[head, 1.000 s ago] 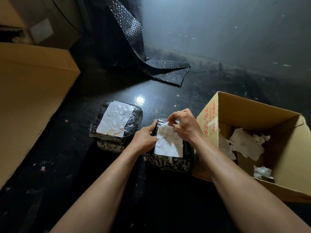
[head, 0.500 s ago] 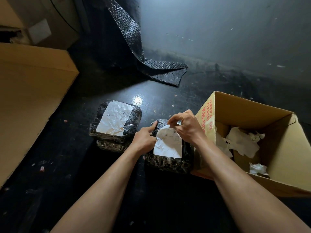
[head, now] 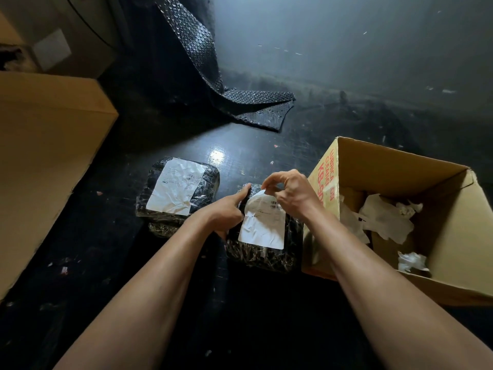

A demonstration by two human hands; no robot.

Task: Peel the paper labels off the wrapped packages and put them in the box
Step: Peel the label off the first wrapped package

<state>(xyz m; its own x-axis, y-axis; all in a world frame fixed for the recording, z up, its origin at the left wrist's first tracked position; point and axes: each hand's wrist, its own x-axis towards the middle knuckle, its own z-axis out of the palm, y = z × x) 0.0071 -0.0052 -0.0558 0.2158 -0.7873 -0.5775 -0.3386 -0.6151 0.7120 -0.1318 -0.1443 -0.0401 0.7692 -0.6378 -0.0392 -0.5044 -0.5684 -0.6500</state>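
Brace package (head: pixel 266 259) with gripping left hand (head: pixel 226 212) — draw far corner of label (head: pixel 262 228), pinched in right hand (head: pixel 290 193), low and slow toward near edge, in 1 piece.

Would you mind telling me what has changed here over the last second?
The right hand pinches the label by its top edge and has pulled it upward, so it curls further off the near package. The left hand still grips that package's left side. The second package and the box have not moved.
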